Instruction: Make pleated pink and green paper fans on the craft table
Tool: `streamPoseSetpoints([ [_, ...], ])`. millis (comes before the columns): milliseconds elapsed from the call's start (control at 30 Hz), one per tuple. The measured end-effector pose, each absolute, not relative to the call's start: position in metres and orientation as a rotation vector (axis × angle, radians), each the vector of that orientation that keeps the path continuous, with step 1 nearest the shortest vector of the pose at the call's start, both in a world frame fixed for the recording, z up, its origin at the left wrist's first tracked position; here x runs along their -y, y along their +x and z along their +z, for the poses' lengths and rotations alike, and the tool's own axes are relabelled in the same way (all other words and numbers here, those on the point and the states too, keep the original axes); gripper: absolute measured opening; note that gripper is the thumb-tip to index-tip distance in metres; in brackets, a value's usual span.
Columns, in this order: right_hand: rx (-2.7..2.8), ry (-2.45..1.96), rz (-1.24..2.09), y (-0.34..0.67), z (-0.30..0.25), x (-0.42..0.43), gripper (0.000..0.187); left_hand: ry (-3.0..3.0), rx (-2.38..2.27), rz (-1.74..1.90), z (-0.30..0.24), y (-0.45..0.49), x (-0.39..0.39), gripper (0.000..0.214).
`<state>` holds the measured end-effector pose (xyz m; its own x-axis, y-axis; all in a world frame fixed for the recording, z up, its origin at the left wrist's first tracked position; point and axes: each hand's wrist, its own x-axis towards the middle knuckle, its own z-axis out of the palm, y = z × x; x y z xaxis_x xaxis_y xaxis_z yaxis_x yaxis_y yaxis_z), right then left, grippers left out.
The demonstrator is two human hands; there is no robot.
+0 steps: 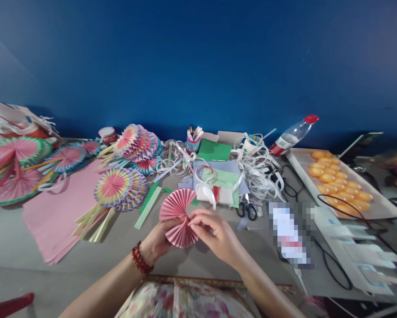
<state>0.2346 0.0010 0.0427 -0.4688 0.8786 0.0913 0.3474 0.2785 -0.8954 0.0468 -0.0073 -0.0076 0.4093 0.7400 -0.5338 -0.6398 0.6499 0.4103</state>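
Note:
A pink pleated paper fan (176, 205) is spread nearly into a round over the table's front part, with a gap on its right side. My left hand (160, 238), a red bead bracelet at the wrist, grips the fan's lower left folds between thumb and fingers. At the fan's centre, my right hand (213, 229) pinches the pleats with thumb and fingertips. Just beyond lie a roll of white tape (211, 194) and green paper strips (148, 207). Black-handled scissors (247, 210) rest to the right of the fan.
Finished paper fans (114, 187) with strip handles and pink paper sheets (59, 212) lie left. White ribbon (261, 172) is heaped behind, near a bottle (293, 136). Rightward are a blurred phone (287, 234), a power strip (353, 251) and a tray (297, 159) of orange-yellow round items.

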Motion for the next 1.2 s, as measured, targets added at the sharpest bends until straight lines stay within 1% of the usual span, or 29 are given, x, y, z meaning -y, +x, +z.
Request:
streamPoseSetpoints([
  [100, 1.958, -1.113, 1.231, 0.236, 0.039, 0.000, 0.018, 0.153, -0.762, 0.895, -0.007, 0.049, 0.010, 0.012],
  [200, 2.008, -1.130, 1.243, 0.237, 0.038, 0.002, 0.018, 0.150, -0.767, 0.920, -0.009, 0.051, 0.012, 0.015],
  [400, 2.091, -1.119, 0.998, 0.232, 0.033, 0.005, 0.022, 0.135, -0.780, 0.970, -0.011, 0.055, 0.012, 0.015],
  [500, 2.049, -1.104, 0.965, 0.230, 0.031, 0.005, 0.023, 0.148, -0.752, 0.969, -0.010, 0.054, 0.012, 0.016],
  [733, 1.839, -1.145, 1.274, 0.233, 0.036, 0.000, 0.017, 0.193, -0.725, 0.959, -0.015, 0.048, 0.014, 0.017],
  [900, 1.540, -1.098, 1.639, 0.233, 0.025, -0.002, 0.020, 0.262, -0.717, 0.937, -0.010, 0.043, 0.015, 0.020],
  [1000, 1.367, -1.064, 1.783, 0.233, 0.020, -0.004, 0.021, 0.432, -0.906, 0.974, -0.014, 0.026, 0.023, 0.025],
  [1100, 1.291, -1.078, 1.844, 0.233, 0.017, -0.006, 0.021, 0.649, -1.124, 1.138, -0.024, 0.001, 0.036, 0.044],
  [1200, 1.247, -1.099, 1.878, 0.231, 0.012, -0.008, 0.019, 1.072, -1.371, 1.358, -0.025, -0.020, 0.044, 0.043],
])
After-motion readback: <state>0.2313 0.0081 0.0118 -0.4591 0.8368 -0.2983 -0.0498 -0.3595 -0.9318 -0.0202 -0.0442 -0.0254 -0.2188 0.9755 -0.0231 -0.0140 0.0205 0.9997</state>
